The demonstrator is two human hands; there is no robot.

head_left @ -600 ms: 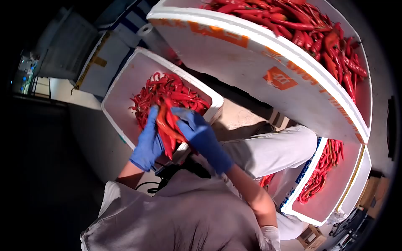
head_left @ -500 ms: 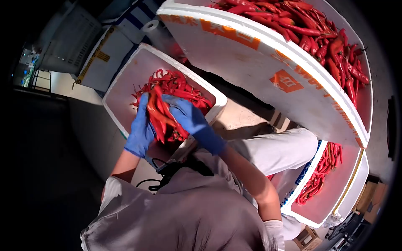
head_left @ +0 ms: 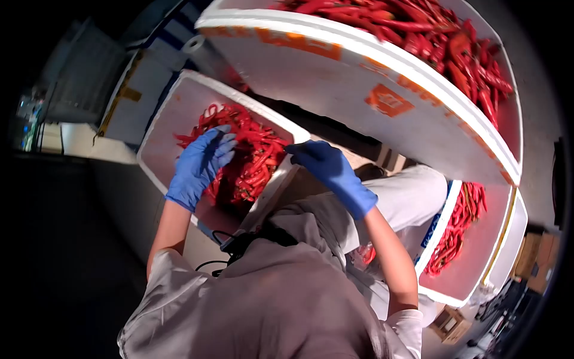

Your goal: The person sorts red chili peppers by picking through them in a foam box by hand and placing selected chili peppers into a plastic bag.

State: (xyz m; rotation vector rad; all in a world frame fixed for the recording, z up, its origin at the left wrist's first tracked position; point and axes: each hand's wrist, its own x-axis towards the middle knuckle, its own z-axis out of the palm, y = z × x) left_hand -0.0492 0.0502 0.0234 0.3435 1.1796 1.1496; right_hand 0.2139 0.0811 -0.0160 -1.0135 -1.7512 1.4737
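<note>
Red chili peppers (head_left: 257, 170) lie heaped in a white foam box (head_left: 156, 143) in front of me. Above the left part of that heap is my left hand (head_left: 200, 164) in a blue glove, its fingers loosely curved and apart, with no pepper visible in it. Over the box's right rim, my right hand (head_left: 327, 170), also blue-gloved, points its stretched fingers leftward. Those fingertips are in shadow, and I see no pepper in them.
A larger foam box (head_left: 335, 78) full of red chili peppers (head_left: 412, 27) stands high at the upper right. Another foam box (head_left: 469, 263) with peppers is at the lower right. A clear plastic roll (head_left: 203, 51) and stacked boxes (head_left: 146, 90) stand at the back left.
The chili peppers that both hands held are out of them. My hands have parted: the right has moved right to the box rim, while the left stays over the heap. The view has shifted slightly.
</note>
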